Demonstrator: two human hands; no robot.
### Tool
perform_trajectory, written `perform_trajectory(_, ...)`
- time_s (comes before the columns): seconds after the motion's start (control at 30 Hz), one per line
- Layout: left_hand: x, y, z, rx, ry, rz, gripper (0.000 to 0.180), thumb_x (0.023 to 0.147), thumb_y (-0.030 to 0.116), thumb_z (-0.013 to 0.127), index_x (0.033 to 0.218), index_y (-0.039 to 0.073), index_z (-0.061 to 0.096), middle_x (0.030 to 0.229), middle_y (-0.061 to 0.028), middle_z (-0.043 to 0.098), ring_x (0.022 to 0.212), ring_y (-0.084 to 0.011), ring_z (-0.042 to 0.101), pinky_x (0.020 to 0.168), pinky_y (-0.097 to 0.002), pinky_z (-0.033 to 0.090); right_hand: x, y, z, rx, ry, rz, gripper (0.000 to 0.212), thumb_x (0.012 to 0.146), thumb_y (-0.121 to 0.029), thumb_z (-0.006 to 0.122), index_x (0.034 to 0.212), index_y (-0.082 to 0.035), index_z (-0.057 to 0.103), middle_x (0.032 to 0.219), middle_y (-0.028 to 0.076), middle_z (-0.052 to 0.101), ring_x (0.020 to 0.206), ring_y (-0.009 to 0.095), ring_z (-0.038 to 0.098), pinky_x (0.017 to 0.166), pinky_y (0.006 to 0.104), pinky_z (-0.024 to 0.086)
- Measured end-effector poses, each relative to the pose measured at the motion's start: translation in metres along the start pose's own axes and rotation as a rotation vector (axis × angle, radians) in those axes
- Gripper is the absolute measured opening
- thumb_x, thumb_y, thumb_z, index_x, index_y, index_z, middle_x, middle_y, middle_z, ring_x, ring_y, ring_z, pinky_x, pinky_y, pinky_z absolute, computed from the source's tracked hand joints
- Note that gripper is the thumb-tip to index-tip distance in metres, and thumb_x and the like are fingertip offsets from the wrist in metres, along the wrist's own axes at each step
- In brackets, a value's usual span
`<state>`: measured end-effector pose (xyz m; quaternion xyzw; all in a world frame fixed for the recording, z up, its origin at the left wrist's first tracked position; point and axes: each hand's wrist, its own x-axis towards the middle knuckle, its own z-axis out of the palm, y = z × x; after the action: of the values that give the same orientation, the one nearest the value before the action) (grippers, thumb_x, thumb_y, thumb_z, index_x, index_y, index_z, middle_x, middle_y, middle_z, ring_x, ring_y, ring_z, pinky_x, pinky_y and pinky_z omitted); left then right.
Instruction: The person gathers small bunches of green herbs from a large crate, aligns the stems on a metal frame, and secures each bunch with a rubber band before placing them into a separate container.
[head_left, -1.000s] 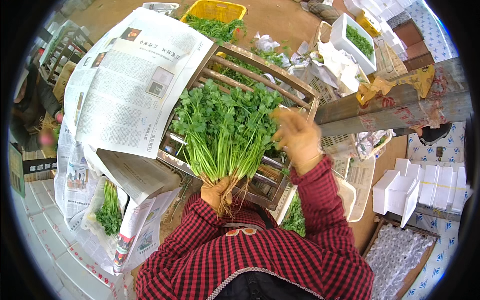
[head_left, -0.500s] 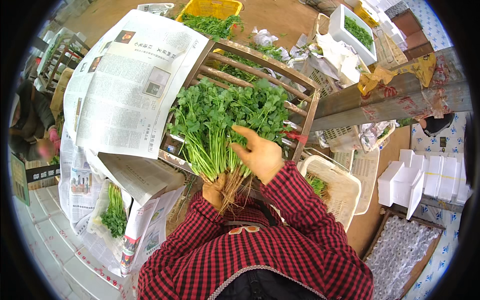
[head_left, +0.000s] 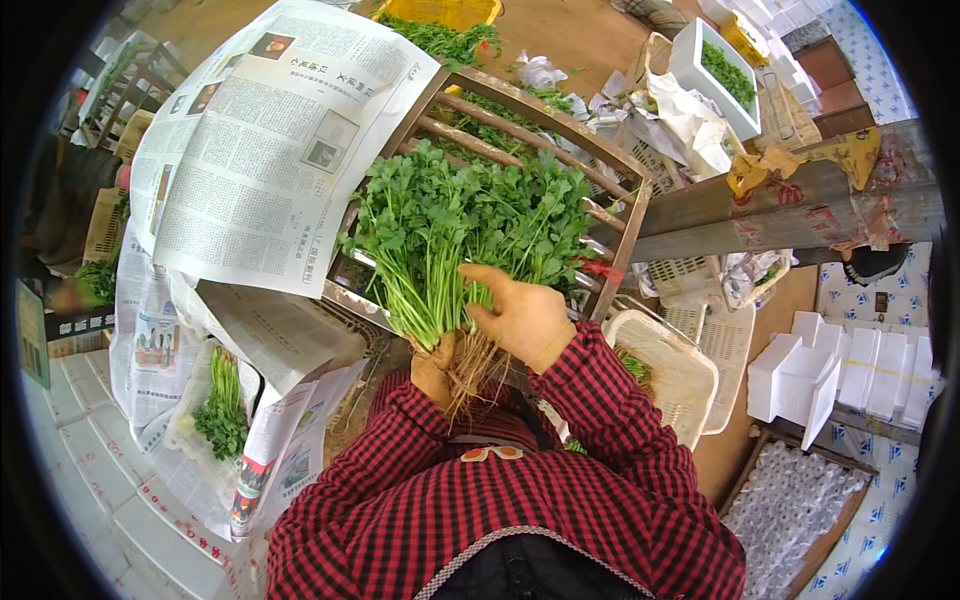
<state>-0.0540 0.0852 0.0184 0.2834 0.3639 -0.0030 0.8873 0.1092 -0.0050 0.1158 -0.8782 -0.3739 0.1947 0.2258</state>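
Note:
A bunch of leafy greens (head_left: 430, 290), with pale green stems and brown stringy roots, rests leaves-away on a rusty slatted metal rack (head_left: 640, 215). Its kind, perhaps celery or coriander, I cannot tell for sure. My left hand (head_left: 433, 372) is closed around the stem bases just above the roots. Over the right part of the stems, close to the root end, is my right hand (head_left: 525, 318), its index finger and thumb apart and pointing left. The other fingers of that hand are hidden beneath it. Roots hang down between the two hands toward my lap.
Newspaper sheets (head_left: 270, 150) cover the rack's left side. Lower left, another bunch of greens (head_left: 222, 410) lies in a white tray. At right stand a cream plastic basket (head_left: 680, 375), a thick metal beam (head_left: 790, 205) and white foam boxes (head_left: 790, 375). A yellow crate (head_left: 470, 12) is at the back.
The view has shifted slightly. My right hand has come a little lower and nearer the roots, while my left hand keeps its hold. The person at the far left has moved.

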Motion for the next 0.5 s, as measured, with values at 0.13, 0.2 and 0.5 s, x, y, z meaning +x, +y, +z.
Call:
perform_trajectory(0.13, 0.011, -0.014, -0.018, -0.089, -0.095, 0.035, 0.047, 0.109, 0.030, 0.050, 0.142, -0.004, 0.051, 0.128, -0.0158, 0.068, 0.110, -0.0226, 0.069, 0.085, -0.0349, 0.062, 0.006, 0.019, 0.039, -0.203, -0.044, -0.123, 0.024, 0.089, -0.027, 0.068, 0.110, -0.015, 0.069, 0.073, 0.010, 0.071, 0.066, 0.029, 0.071, 0.059, 0.0408, 0.056)
perform_trajectory(0.2, 0.010, -0.015, -0.017, 0.105, -0.114, 0.163, 0.051, 0.108, 0.032, 0.053, 0.143, -0.003, 0.048, 0.129, -0.0177, 0.067, 0.109, -0.0247, 0.070, 0.085, -0.0357, 0.061, -0.001, 0.023, 0.042, -0.114, 0.061, -0.162, 0.015, 0.090, -0.026, 0.067, 0.096, -0.012, 0.070, 0.071, 0.010, 0.070, 0.065, 0.030, 0.071, 0.058, 0.0418, 0.056)
perform_trajectory(0.5, -0.001, -0.005, 0.005, -0.186, -0.053, 0.013, 0.062, 0.106, 0.038, 0.054, 0.147, -0.006, 0.041, 0.140, -0.0241, 0.057, 0.120, -0.0306, 0.064, 0.097, -0.0413, 0.059, -0.034, 0.030, 0.008, 1.142, 0.012, 0.502, 0.018, 0.100, -0.014, 0.053, 0.104, 0.001, 0.060, 0.073, 0.012, 0.071, 0.056, 0.020, 0.067, 0.047, 0.0263, 0.049)
